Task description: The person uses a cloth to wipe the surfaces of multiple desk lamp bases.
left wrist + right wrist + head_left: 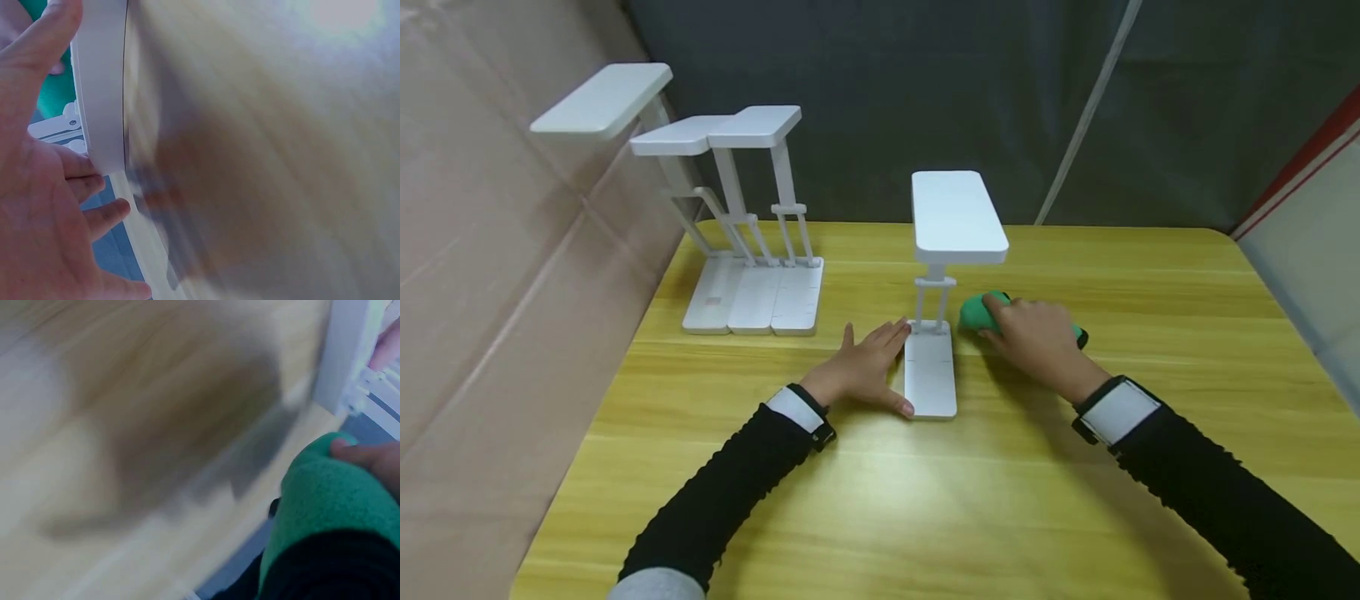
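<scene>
A white folding stand (pixel 931 371) is upright on the table, with a flat base, thin struts and a rectangular top plate. Against its base's left side lies my left hand (pixel 868 367), fingers spread and mostly straight, thumb at the front corner. The left wrist view shows thumb and fingertips touching the base edge (pixel 103 87). To the stand's right, my right hand (pixel 1037 337) grips a green fuzzy cloth (pixel 976 313) with black parts. In the right wrist view the bunched cloth (pixel 337 494) sits under the fingers, close to the base but apart from it.
Several similar white stands (pixel 752 296) stand side by side at the back left of the wooden table (pixel 880 517), their top plates raised at different heights. A dark curtain (pixel 865 92) hangs behind the table's far edge. A pale wall covering (pixel 490 333) borders the left side.
</scene>
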The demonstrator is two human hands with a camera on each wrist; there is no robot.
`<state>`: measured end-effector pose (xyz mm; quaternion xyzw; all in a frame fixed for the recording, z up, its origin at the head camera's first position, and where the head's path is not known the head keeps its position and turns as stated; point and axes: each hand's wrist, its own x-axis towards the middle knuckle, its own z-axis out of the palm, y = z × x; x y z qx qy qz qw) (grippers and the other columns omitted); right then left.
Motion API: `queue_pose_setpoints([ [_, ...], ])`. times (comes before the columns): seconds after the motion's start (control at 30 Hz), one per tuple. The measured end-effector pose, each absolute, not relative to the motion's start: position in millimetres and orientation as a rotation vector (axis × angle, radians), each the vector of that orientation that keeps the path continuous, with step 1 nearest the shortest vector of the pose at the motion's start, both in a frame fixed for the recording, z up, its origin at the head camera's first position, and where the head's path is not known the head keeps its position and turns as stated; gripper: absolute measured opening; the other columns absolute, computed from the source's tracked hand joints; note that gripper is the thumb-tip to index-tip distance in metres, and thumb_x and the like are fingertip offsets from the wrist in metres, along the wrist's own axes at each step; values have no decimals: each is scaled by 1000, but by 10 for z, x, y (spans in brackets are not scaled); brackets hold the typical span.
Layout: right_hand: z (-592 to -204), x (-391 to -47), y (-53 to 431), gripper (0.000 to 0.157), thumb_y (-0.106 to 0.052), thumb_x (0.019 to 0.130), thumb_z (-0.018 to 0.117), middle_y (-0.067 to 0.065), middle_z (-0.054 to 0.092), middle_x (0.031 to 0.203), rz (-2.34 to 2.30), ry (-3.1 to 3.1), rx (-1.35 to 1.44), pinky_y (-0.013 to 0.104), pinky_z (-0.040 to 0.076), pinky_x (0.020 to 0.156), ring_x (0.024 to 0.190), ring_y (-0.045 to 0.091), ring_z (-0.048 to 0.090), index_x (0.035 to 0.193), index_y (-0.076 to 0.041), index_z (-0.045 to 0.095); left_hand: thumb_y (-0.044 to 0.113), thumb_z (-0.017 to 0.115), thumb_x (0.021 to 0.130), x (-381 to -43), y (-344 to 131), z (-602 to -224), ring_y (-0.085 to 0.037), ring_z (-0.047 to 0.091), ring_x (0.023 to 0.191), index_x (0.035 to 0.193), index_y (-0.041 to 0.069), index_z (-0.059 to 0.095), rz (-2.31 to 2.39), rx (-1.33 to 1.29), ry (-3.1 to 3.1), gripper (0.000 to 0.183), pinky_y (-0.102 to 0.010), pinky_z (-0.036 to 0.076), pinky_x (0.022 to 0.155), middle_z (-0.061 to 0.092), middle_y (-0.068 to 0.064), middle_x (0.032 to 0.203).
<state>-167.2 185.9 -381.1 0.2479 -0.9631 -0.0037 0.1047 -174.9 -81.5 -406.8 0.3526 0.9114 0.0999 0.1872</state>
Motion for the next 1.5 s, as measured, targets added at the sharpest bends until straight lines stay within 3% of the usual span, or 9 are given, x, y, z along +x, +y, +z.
queue_pose_setpoints([
  [0.33,-3820,-1469,1715,26,-25,75,69,-2,40,51,-79,-2890,965,30,36,38,43,11,37,92,-9,59,75,59,63,-1733,-769,-3984,-22,0,136,142,10,-7,201,1007,2568,122,-68,-3,98,-7,-6,150],
  [0.67,-3709,-1043,1653,31,-31,71,72,-8,47,59,26,-2964,1284,26,37,44,50,5,40,97,-17,63,76,59,63,-1744,-814,-3991,-23,-1,136,141,9,-6,159,979,2567,122,-68,-3,98,-7,-8,150],
  [0.87,-3714,-851,1509,42,-42,77,67,-14,56,73,499,-3052,1505,22,37,46,55,-2,44,114,-25,59,75,59,63,-1755,-840,-4012,-23,-1,136,142,9,-5,179,962,2558,121,-68,-3,98,-6,-7,150],
  [1.17,-3970,-757,1171,43,-42,82,59,-14,44,60,368,-2994,1221,24,33,42,50,2,39,121,-23,55,71,61,66,-1736,-802,-4029,-25,0,136,141,8,-5,243,990,2512,119,-69,-1,97,-6,-8,150],
  [1.5,-3974,-658,1473,40,-38,79,65,-15,44,60,454,-3057,966,22,29,39,48,1,36,116,-22,58,71,63,63,-1747,-798,-4011,-24,0,136,142,10,-5,272,980,2522,121,-69,-1,97,-6,-6,150],
])
